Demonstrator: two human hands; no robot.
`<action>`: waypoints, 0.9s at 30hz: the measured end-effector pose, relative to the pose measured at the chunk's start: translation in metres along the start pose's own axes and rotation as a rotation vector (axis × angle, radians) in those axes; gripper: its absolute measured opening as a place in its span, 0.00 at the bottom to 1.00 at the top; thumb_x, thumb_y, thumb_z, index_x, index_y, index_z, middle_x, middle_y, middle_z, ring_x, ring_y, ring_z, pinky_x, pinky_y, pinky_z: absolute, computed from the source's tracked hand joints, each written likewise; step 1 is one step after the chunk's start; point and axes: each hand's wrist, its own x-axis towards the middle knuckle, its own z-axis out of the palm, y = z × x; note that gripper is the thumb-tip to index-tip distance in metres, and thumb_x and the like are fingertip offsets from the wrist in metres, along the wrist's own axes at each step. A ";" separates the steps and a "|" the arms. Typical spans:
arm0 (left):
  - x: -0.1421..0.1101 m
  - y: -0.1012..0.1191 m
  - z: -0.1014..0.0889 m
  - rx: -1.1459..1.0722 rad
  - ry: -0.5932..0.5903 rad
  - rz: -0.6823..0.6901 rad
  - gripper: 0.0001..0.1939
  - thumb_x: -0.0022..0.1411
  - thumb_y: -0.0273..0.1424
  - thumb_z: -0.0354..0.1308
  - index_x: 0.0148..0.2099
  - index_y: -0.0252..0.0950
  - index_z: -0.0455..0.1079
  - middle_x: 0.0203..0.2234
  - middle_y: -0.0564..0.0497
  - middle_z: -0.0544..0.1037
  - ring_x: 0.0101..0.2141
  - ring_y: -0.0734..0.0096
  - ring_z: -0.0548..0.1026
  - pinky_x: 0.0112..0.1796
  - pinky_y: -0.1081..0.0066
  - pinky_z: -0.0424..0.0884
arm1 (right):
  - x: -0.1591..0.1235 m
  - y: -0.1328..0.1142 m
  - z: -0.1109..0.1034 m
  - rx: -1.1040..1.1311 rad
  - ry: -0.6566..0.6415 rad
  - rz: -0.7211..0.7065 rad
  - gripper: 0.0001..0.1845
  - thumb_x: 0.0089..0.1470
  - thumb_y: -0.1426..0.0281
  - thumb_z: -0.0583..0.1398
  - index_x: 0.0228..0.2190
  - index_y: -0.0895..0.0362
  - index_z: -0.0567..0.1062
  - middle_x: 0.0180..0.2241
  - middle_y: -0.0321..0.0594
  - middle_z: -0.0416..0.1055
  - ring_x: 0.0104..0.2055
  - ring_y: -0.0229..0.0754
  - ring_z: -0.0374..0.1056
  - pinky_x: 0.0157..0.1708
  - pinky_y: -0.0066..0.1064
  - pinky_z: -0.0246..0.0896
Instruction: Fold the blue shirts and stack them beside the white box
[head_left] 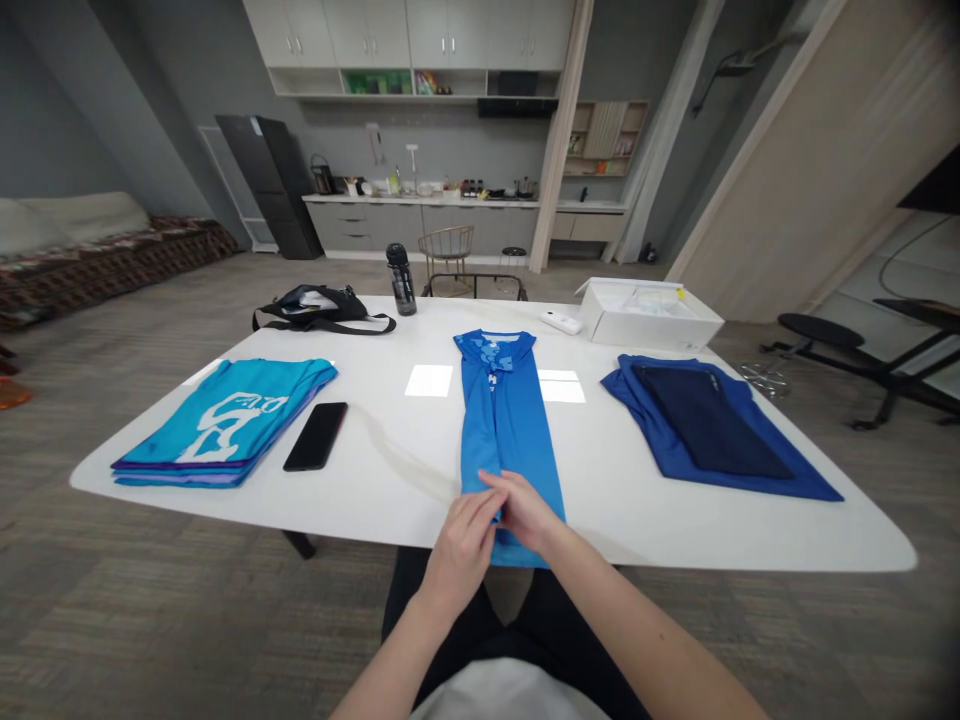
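A bright blue shirt point(504, 420) lies folded lengthwise into a narrow strip on the white table point(390, 470), collar at the far end. Its hem hangs just over the near table edge. My left hand point(463, 545) and my right hand point(525, 512) meet at that hem, fingers curled and pinching the fabric side by side.
A stack of folded turquoise shirts point(225, 420) lies at the left, with a black phone point(316, 436) beside it. Dark blue garments point(712, 425) lie at the right. A black pouch point(319, 308), a bottle point(401, 279), a white remote point(562, 322) and an open white box point(649, 312) stand along the far edge.
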 end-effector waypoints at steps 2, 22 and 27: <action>-0.009 0.002 0.006 0.105 -0.020 -0.028 0.24 0.69 0.24 0.46 0.65 0.43 0.62 0.56 0.43 0.72 0.56 0.58 0.71 0.56 0.52 0.69 | -0.008 0.006 -0.009 -0.009 0.025 -0.035 0.22 0.40 0.59 0.72 0.29 0.54 0.68 0.23 0.28 0.66 0.25 0.34 0.63 0.25 0.26 0.62; -0.061 -0.003 -0.002 0.279 -0.070 -0.081 0.15 0.67 0.21 0.48 0.47 0.39 0.72 0.42 0.45 0.76 0.44 0.61 0.73 0.49 0.59 0.70 | -0.053 0.057 -0.041 -0.602 0.178 -0.350 0.29 0.55 0.66 0.61 0.58 0.51 0.65 0.27 0.28 0.67 0.18 0.36 0.68 0.19 0.29 0.64; -0.058 0.010 -0.015 0.379 -0.271 -0.093 0.13 0.67 0.23 0.49 0.48 0.40 0.72 0.42 0.46 0.77 0.45 0.59 0.72 0.51 0.55 0.65 | -0.073 0.053 -0.046 -1.117 0.194 -0.514 0.12 0.58 0.66 0.61 0.43 0.52 0.78 0.22 0.32 0.68 0.27 0.42 0.70 0.31 0.31 0.61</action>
